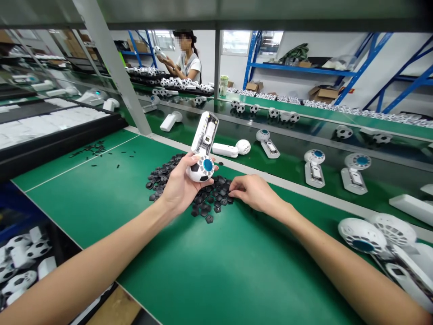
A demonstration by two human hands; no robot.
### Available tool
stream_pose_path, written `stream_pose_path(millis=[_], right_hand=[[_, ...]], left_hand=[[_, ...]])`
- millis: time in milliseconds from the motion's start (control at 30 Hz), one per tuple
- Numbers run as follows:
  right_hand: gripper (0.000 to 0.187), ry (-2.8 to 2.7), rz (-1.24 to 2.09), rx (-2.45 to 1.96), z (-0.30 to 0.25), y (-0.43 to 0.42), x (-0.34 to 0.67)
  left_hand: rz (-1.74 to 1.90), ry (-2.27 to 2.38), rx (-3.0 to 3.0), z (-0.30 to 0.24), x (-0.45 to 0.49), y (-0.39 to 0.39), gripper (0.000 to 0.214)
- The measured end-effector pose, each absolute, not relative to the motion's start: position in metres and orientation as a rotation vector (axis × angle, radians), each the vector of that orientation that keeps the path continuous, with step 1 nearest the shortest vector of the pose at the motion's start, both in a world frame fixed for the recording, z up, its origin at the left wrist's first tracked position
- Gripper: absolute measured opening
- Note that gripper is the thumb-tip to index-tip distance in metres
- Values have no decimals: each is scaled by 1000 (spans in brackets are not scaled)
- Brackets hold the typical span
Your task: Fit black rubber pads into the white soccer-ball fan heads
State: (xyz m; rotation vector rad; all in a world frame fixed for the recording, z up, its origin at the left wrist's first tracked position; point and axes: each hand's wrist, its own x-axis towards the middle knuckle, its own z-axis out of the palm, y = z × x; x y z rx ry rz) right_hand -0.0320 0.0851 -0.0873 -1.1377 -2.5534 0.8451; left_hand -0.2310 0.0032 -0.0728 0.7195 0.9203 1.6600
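My left hand (179, 187) is wrapped round the ball-shaped head of a white handheld fan (204, 146). The fan's handle tilts upward with its inside exposed, and the head has black patches and a blue round centre. Below and behind it, a heap of small black pentagon pieces (206, 203) lies on the green table. At the heap's right edge, my right hand (252, 192) has its thumb and fingers pinched together, touching the pieces. Whether a piece sits between those fingertips is hidden.
More white fans (314, 169) lie along the green conveyor (291, 167) beyond the table. A grey post (115, 67) rises at the left, near scattered small black bits (94, 148). Ball-patterned parts (23, 253) fill a space at lower left. A co-worker (189, 63) holds a fan across the line.
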Motion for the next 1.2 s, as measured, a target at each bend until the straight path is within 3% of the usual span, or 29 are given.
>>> stream_pose_path(millis=[400,500,633,800,1033,1200], right_hand=[[28,-2107,1467,-959,-67,83,-2],[34,-2053,1543,-948,-64,75,-2],[20,-1997,1445,-879,-63,65,-3],[19,-1986,1223,-777,-56,54,-5],[4,-1668,1377,-706,-47,42,-11],[17,-1520,1511,-736,-45,40,-11]], left_hand=[[1567,971,805,-74,-220,-3,77],[1540,994,817,-74,-218,-6,75],[1518,987,798,-76,-217,-8,74],[1474,970,800,-79,-215,-8,53],[1362,945,925,-84,-215,-9,53],[1324,1002,1139,-94,-215,-11,50]])
